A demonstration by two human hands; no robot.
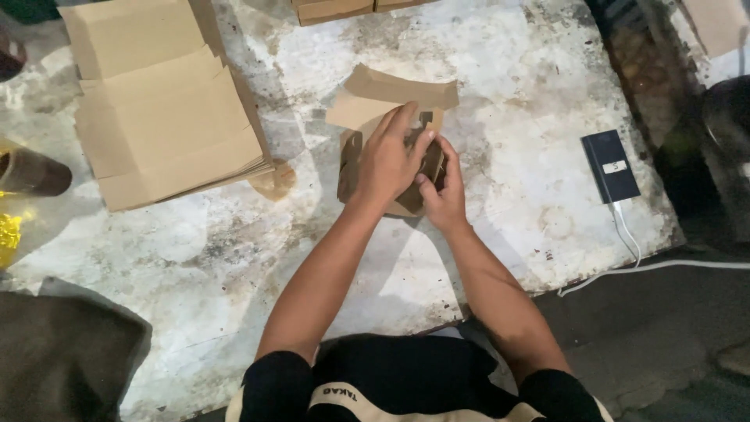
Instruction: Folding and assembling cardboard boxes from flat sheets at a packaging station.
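Note:
A small brown cardboard box (373,100), partly folded, lies on the worn white table (500,94) in front of me. Its top flap sticks up toward the far side. My left hand (388,160) lies over the box with the fingers pressing down on its folded panels. Just to the right, my right hand (443,190) grips the box's right side, thumb tucked against a flap. The two hands touch each other over the box and hide most of its middle.
A stack of flat brown cardboard blanks (160,101) lies at the left. More cardboard boxes (344,9) sit at the far edge. A dark power bank (610,166) with a white cable (641,262) rests at the right. A grey cloth (62,355) is at bottom left.

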